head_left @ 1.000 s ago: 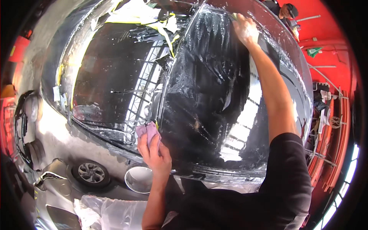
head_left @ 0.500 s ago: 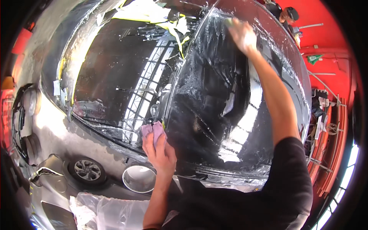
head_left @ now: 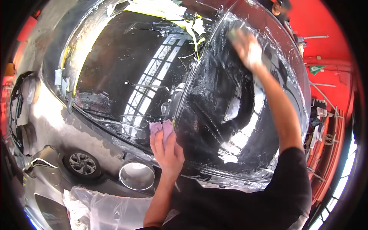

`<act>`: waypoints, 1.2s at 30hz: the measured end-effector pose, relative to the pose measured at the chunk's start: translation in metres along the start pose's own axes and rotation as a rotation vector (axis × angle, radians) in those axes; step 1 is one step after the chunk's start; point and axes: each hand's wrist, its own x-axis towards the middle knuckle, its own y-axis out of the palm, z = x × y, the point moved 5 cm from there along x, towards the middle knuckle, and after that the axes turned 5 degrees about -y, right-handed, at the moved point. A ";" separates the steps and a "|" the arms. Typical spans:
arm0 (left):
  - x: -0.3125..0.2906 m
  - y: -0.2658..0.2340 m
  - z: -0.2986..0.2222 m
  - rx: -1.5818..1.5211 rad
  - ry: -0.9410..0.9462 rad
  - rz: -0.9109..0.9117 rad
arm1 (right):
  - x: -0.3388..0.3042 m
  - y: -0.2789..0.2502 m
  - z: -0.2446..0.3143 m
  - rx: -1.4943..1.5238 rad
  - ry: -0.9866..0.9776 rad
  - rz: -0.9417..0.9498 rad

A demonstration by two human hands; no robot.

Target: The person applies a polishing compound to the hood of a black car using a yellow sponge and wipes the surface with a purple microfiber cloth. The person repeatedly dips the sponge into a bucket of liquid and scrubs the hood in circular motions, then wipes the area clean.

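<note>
A dark glossy vehicle panel [head_left: 214, 99], streaked with whitish residue, lies directly in front of the body. A rubbing step is judged to be in hand. At its far part the right hand [head_left: 247, 48] is blurred; a small grey-green item [head_left: 232, 35] shows at the fingertips, but whether it is gripped or merely pressed cannot be told. A further stroke would seem to call for flat contact and even pressure. By the near end of the seam [head_left: 186, 96], a lilac cloth [head_left: 167, 130] is pinched in the left hand [head_left: 166, 151]. Farther out, yellow tape [head_left: 90, 50] is noted. No label or lettering can be read.
</note>
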 end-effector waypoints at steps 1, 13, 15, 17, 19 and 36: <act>-0.003 -0.002 0.005 0.037 -0.024 -0.027 | -0.002 -0.049 0.077 0.102 -0.095 -0.068; 0.002 -0.002 0.000 -0.038 -0.017 0.018 | 0.046 0.014 0.010 -0.008 0.175 0.103; -0.002 -0.001 0.008 0.004 -0.051 -0.007 | 0.030 -0.055 0.114 0.112 -0.115 0.016; -0.001 -0.002 0.007 -0.009 -0.058 -0.005 | 0.015 -0.077 0.130 0.376 0.072 0.177; 0.002 0.001 0.010 -0.022 -0.042 0.005 | 0.042 -0.055 0.094 0.165 -0.272 -0.071; -0.003 -0.001 0.002 -0.046 -0.042 0.029 | 0.093 0.013 -0.029 0.057 0.378 0.098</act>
